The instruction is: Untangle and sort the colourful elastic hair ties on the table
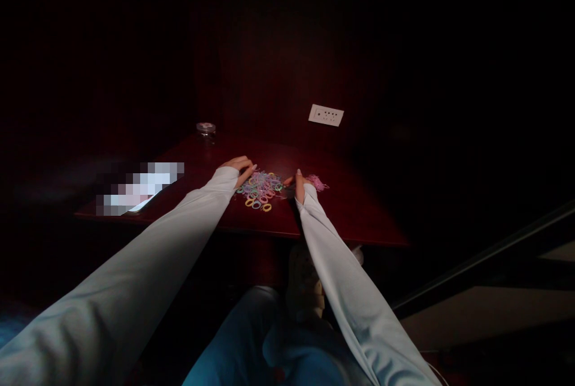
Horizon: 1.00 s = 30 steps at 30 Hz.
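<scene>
A pile of small pastel rings, like hair ties (pixel 262 187), lies on the dark red table (pixel 251 224), with yellow and blue ones at its near edge. My left hand (pixel 241 168) rests at the pile's upper left, fingers bent and a little apart, with nothing visible in them. On the pile's right side is my right hand (pixel 297 183), its fingers apart and nothing seen between them. Just beyond the right wrist sits a smaller pink bunch (pixel 318 182). Long pale sleeves cover both arms up to the hands.
A lit phone-like screen (pixel 148 189), blurred out, lies at the table's left. Near the back left corner stands a small clear jar (pixel 206 132) with a lid. A white socket plate (pixel 326 115) is on the wall behind. A dark bar crosses the lower right.
</scene>
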Each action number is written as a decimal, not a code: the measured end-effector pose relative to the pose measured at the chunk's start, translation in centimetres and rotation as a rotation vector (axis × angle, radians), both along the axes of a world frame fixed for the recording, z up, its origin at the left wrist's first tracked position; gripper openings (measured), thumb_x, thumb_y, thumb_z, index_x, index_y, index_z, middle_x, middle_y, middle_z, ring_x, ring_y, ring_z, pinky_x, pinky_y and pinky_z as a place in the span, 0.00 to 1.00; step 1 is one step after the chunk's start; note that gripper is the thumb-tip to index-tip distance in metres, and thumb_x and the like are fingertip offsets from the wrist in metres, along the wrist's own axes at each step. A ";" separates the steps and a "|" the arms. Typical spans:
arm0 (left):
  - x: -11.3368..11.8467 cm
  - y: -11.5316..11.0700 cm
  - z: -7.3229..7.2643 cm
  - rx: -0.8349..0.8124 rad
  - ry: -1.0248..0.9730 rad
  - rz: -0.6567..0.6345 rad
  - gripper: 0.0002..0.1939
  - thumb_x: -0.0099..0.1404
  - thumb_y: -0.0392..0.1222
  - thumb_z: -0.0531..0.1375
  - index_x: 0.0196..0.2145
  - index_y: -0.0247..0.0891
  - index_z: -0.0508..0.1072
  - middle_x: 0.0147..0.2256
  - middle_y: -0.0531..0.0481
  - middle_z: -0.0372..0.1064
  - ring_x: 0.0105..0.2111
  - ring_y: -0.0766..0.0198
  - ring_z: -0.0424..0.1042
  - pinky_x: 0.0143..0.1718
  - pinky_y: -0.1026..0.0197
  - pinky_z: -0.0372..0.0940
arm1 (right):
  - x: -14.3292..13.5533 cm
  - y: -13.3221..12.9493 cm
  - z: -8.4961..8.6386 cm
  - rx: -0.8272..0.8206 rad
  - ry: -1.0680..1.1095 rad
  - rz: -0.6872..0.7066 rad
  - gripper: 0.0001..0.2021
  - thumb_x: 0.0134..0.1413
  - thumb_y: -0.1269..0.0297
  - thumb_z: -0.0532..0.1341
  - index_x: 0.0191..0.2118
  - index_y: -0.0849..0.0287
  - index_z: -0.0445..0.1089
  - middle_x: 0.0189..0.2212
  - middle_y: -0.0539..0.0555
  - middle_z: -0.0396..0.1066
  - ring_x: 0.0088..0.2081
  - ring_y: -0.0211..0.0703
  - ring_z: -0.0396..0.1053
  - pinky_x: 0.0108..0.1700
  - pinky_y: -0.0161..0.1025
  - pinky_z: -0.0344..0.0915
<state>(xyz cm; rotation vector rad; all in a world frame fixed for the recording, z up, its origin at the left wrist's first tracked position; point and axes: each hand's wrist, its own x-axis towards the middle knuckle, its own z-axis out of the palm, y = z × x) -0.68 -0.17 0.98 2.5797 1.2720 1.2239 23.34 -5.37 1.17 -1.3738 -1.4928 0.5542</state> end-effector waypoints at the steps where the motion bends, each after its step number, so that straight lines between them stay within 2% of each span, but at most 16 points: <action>1: 0.0 -0.1 0.1 0.001 -0.004 -0.004 0.21 0.72 0.55 0.48 0.30 0.41 0.71 0.33 0.48 0.69 0.35 0.60 0.68 0.36 0.60 0.61 | 0.0 0.0 0.0 0.001 0.002 0.001 0.43 0.63 0.33 0.35 0.25 0.55 0.78 0.31 0.54 0.79 0.38 0.44 0.77 0.48 0.40 0.68; 13: 0.7 -1.8 1.1 0.020 -0.053 0.002 0.14 0.68 0.51 0.52 0.31 0.41 0.68 0.33 0.49 0.68 0.33 0.60 0.66 0.35 0.59 0.61 | 0.1 -0.2 0.2 -0.006 -0.021 0.007 0.40 0.65 0.35 0.36 0.25 0.54 0.77 0.29 0.53 0.79 0.39 0.43 0.77 0.49 0.40 0.68; 16: 0.5 -1.9 1.1 0.007 0.024 -0.087 0.09 0.65 0.49 0.57 0.35 0.41 0.70 0.40 0.47 0.70 0.39 0.56 0.67 0.43 0.56 0.63 | 0.1 -0.1 0.2 0.005 -0.020 0.028 0.39 0.66 0.37 0.37 0.25 0.54 0.77 0.29 0.53 0.79 0.38 0.42 0.77 0.49 0.40 0.68; 20: 0.3 -1.9 1.0 -0.001 0.075 -0.128 0.16 0.59 0.48 0.62 0.44 0.42 0.73 0.50 0.46 0.69 0.46 0.52 0.66 0.50 0.52 0.61 | 0.2 0.1 0.1 -0.002 -0.023 0.036 0.40 0.65 0.36 0.37 0.25 0.54 0.78 0.28 0.53 0.78 0.38 0.43 0.77 0.48 0.41 0.68; 22: 0.3 -1.6 0.8 -0.016 0.065 -0.096 0.13 0.61 0.46 0.60 0.44 0.43 0.73 0.47 0.47 0.71 0.45 0.53 0.66 0.50 0.52 0.61 | 0.3 0.0 0.0 0.005 -0.044 0.050 0.40 0.65 0.36 0.36 0.26 0.54 0.78 0.29 0.53 0.78 0.38 0.43 0.76 0.48 0.41 0.68; 25: 0.4 -0.8 0.3 -0.021 -0.035 0.057 0.09 0.68 0.43 0.52 0.39 0.43 0.72 0.41 0.48 0.72 0.41 0.54 0.65 0.48 0.53 0.61 | 0.2 -0.6 0.3 0.094 -0.159 0.044 0.38 0.68 0.41 0.36 0.31 0.55 0.79 0.33 0.54 0.78 0.40 0.44 0.75 0.49 0.40 0.66; 27: 0.6 -0.4 0.0 -0.037 -0.076 0.152 0.12 0.71 0.42 0.48 0.36 0.43 0.71 0.40 0.47 0.72 0.40 0.54 0.65 0.47 0.52 0.61 | -0.1 -1.3 0.5 0.186 -0.327 0.035 0.31 0.70 0.46 0.42 0.35 0.55 0.79 0.36 0.55 0.78 0.42 0.46 0.73 0.50 0.41 0.64; 30: 0.7 -0.3 -0.3 -0.084 -0.010 0.167 0.16 0.73 0.47 0.47 0.36 0.43 0.72 0.40 0.47 0.73 0.42 0.52 0.66 0.47 0.51 0.60 | -1.3 -2.5 0.9 0.279 -0.585 0.102 0.17 0.67 0.52 0.54 0.41 0.53 0.79 0.39 0.55 0.78 0.45 0.48 0.70 0.51 0.42 0.61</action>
